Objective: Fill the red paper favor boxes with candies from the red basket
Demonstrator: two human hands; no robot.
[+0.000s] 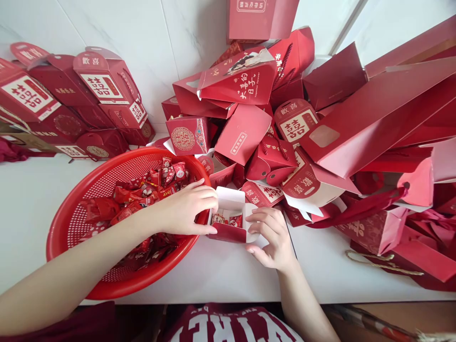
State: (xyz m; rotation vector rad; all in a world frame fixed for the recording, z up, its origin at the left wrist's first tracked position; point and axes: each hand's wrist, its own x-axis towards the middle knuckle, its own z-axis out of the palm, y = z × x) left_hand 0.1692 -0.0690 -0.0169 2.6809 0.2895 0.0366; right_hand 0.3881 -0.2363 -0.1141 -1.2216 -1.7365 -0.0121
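A small red candy box with a white inside stands with its lid up at the front of the table, a few wrapped candies in it. My left hand grips its left side, thumb near the front corner and fingers curved over the side edge. At the right end, my right hand has bent fingers on the white side flap, with the thumb lower down. Under my left forearm is a red plastic basket, partly filled with red-wrapped candies.
Behind the box lies a jumbled pile of red gift boxes, spreading right to larger red cartons. Stacked boxes with handles stand at the back left against the tiled wall. The white tabletop's front edge runs close to my body.
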